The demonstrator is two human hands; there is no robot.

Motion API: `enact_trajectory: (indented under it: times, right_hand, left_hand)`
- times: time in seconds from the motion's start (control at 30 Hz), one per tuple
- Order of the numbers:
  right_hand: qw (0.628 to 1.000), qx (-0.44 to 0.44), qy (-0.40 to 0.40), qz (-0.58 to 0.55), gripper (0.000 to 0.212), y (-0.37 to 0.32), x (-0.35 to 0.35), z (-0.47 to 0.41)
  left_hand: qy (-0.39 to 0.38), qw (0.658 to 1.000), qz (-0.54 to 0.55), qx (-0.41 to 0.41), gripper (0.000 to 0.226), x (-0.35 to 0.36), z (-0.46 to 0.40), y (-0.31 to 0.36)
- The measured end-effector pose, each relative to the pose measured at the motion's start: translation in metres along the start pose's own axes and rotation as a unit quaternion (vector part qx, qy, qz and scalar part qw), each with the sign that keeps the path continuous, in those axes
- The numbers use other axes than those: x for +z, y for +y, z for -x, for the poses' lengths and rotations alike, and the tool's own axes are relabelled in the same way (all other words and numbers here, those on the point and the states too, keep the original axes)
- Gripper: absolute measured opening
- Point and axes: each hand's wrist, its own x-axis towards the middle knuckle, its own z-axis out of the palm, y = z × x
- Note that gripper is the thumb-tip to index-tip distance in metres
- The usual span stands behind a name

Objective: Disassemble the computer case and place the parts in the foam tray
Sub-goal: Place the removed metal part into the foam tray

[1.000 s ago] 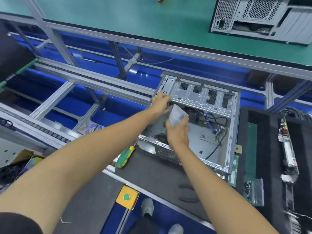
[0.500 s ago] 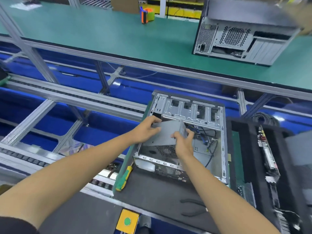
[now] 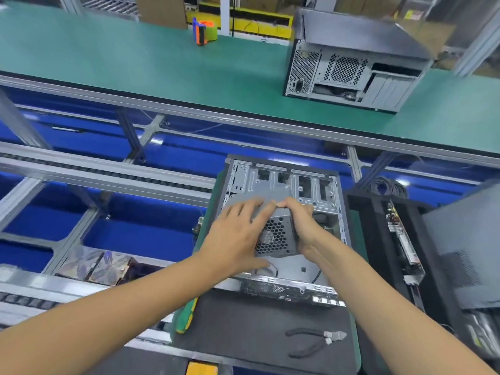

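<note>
Grey steel, the computer case (image 3: 281, 185) lies open on the table, side panel already off; the foam tray (image 3: 362, 212) at three o'clock holds boards. The power supply (image 3: 273, 234) seems lifted out, not yet trayed. Left hand (image 3: 235, 239) lies flat on it; right hand (image 3: 305, 226) clasps its edge.

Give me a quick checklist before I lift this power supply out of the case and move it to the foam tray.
1. Both hands on the power supply: ok, left hand lies across its top and side, right hand grips its right side.
2. Unit free of the computer case: cannot tell, its underside is hidden.
3. Cables detached: cannot tell, a cable shows beneath the unit.
4. Free slot in the foam tray: cannot tell.
5. Pliers out of the path: ok, on the mat near you.
</note>
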Motion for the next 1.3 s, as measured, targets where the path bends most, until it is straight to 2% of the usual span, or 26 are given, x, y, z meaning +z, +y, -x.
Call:
enact_trajectory:
  times: [0.07, 0.13, 0.2, 0.27, 0.33, 0.43, 0.5, 0.6, 0.67, 0.77, 0.8, 0.87, 0.93, 1.0, 1.07, 1.13, 1.3]
  right_hand:
    - [0.998, 0.014, -0.055, -0.012, 0.067, -0.001, 0.006, 0.004]
    - [0.995, 0.013, -0.096, -0.026, 0.062, -0.003, 0.004, 0.005]
    - [0.994, -0.001, -0.088, -0.072, 0.055, -0.005, -0.005, 0.000]
    - [0.995, -0.019, -0.037, -0.091, 0.047, -0.002, -0.016, -0.010]
    - [0.998, -0.024, 0.037, -0.043, 0.040, 0.011, -0.025, -0.024]
    - [0.991, -0.035, 0.118, 0.056, 0.029, 0.043, -0.039, -0.041]
    - [0.984, -0.047, 0.106, 0.132, 0.020, 0.063, -0.046, -0.048]
    - [0.964, -0.070, 0.045, 0.252, 0.011, 0.083, -0.045, -0.050]
    - [0.941, -0.107, 0.055, 0.315, 0.009, 0.090, -0.041, -0.047]
    - [0.912, -0.197, 0.116, 0.341, 0.006, 0.101, -0.035, -0.040]
    - [0.924, -0.206, 0.109, 0.304, 0.008, 0.102, -0.032, -0.039]
    - [0.969, -0.168, 0.079, 0.164, 0.021, 0.097, -0.025, -0.040]
    - [0.995, -0.089, 0.044, 0.028, 0.041, 0.083, -0.025, -0.040]
    - [0.992, -0.025, -0.043, -0.115, 0.053, 0.064, -0.035, -0.040]
    - [0.972, 0.012, -0.129, -0.197, 0.065, 0.046, -0.052, -0.041]
    - [0.974, 0.035, -0.162, -0.156, 0.073, 0.030, -0.070, -0.044]
    - [0.985, 0.094, -0.143, 0.026, 0.073, 0.010, -0.098, -0.056]
  left_hand:
    - [0.006, 1.000, 0.002, 0.007, 0.119, -0.010, 0.000, -0.006]
    - [0.002, 0.998, 0.050, -0.039, 0.111, -0.024, -0.001, -0.019]
    - [0.010, 0.977, 0.149, -0.153, 0.102, -0.038, -0.003, -0.034]
    - [0.043, 0.957, 0.198, -0.209, 0.097, -0.045, -0.004, -0.048]
    - [0.070, 0.943, 0.231, -0.230, 0.096, -0.051, -0.004, -0.064]
    - [0.100, 0.904, 0.294, -0.293, 0.093, -0.055, 0.000, -0.084]
    - [0.110, 0.882, 0.324, -0.323, 0.092, -0.053, 0.005, -0.095]
    - [0.122, 0.858, 0.362, -0.343, 0.091, -0.050, 0.013, -0.103]
    - [0.127, 0.846, 0.375, -0.358, 0.087, -0.048, 0.014, -0.104]
    - [0.135, 0.832, 0.380, -0.382, 0.082, -0.044, 0.014, -0.094]
    - [0.139, 0.830, 0.377, -0.388, 0.082, -0.043, 0.013, -0.087]
    - [0.145, 0.835, 0.352, -0.397, 0.085, -0.040, 0.010, -0.066]
    - [0.152, 0.852, 0.313, -0.392, 0.087, -0.035, 0.007, -0.036]
    - [0.157, 0.867, 0.287, -0.377, 0.091, -0.027, 0.003, -0.002]
    - [0.152, 0.890, 0.263, -0.341, 0.096, -0.011, 0.000, 0.029]
    - [0.138, 0.921, 0.225, -0.286, 0.101, 0.011, 0.000, 0.055]
    - [0.141, 0.970, 0.107, -0.167, 0.099, 0.061, -0.006, 0.096]
